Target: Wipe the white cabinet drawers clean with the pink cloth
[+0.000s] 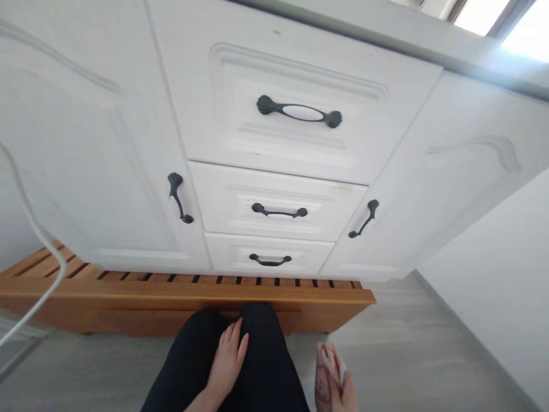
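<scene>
My left hand (227, 357) lies flat on my dark trousers (270, 360), its fingers stretched out near the knees and nothing in them. Low on the right, my right hand (343, 395) grips a crumpled cloth (325, 372), white with pinkish-red patterning, held beside my leg. Part of that hand is cut off by the bottom edge. In front of me stands a white cabinet (231, 137) with three closed drawers: a top drawer (300, 74), a middle drawer (214, 197) and a bottom drawer (227, 260). Each drawer has a dark handle, and neither hand touches the cabinet.
A wooden slatted bench (193, 290) runs low along the cabinet's foot, close to my knees. Closed doors with dark handles flank the drawers, a left door (107, 171) and a right door (412, 194). A white cable (36, 226) hangs at left. The right wall (497, 269) meets the grey floor (407, 343).
</scene>
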`<state>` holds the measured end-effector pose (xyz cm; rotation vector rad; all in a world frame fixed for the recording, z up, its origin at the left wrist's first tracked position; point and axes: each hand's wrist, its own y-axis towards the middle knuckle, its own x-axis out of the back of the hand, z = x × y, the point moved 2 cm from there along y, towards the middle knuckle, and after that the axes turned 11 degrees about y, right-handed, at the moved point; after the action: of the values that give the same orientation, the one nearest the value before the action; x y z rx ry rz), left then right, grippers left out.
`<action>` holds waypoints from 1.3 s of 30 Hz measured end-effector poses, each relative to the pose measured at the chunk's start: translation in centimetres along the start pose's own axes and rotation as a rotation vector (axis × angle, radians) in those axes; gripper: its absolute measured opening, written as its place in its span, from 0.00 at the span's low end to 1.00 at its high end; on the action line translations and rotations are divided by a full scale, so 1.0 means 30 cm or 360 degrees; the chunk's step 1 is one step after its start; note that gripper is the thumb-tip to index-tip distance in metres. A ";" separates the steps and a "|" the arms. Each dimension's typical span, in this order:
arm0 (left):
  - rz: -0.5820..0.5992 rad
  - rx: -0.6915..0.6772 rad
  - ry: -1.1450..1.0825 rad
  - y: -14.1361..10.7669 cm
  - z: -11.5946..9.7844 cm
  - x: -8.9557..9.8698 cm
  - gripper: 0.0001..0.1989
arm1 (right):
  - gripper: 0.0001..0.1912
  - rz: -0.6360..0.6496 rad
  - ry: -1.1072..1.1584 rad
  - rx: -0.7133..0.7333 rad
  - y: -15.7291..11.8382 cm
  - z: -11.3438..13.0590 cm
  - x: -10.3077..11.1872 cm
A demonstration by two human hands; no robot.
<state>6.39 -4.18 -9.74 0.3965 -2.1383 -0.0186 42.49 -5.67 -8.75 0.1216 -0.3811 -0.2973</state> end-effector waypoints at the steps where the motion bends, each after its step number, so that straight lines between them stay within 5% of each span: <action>1: -0.0006 -0.0003 0.0000 -0.005 -0.008 0.007 0.25 | 0.34 -0.0076 -0.0009 -0.0124 0.008 0.024 0.013; 5: -0.0022 -0.0046 -0.0081 -0.040 -0.103 0.062 0.23 | 0.55 -0.0269 0.0085 -0.0547 0.060 0.197 -0.005; 9: 0.0102 -0.0010 -0.0423 -0.075 -0.291 0.140 0.22 | 0.48 -0.0114 0.0298 -0.0578 0.110 0.394 -0.108; 15: 0.0675 0.0276 -0.1476 -0.078 -0.528 0.208 0.29 | 0.44 0.0095 0.0397 -0.0332 0.108 0.571 -0.196; 21: 0.0358 0.0371 -0.1216 -0.066 -0.550 0.267 0.34 | 0.41 0.0190 0.0209 -0.0097 0.048 0.592 -0.168; 27: 0.0701 0.0272 -0.1726 -0.058 -0.631 0.280 0.35 | 0.45 0.0213 0.0103 0.0021 0.005 0.593 -0.145; 34: 0.0648 0.0317 -0.1887 -0.017 -0.734 0.283 0.35 | 0.38 0.0493 0.0355 0.0150 0.050 0.605 -0.077; 39: 0.0651 0.0439 -0.1918 0.003 -0.779 0.346 0.24 | 0.27 0.0358 0.0397 0.0111 0.071 0.600 -0.009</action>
<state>19.99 -3.90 11.93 0.0624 -3.3991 0.3576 35.91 -4.67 8.12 0.1804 -0.1553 -0.0449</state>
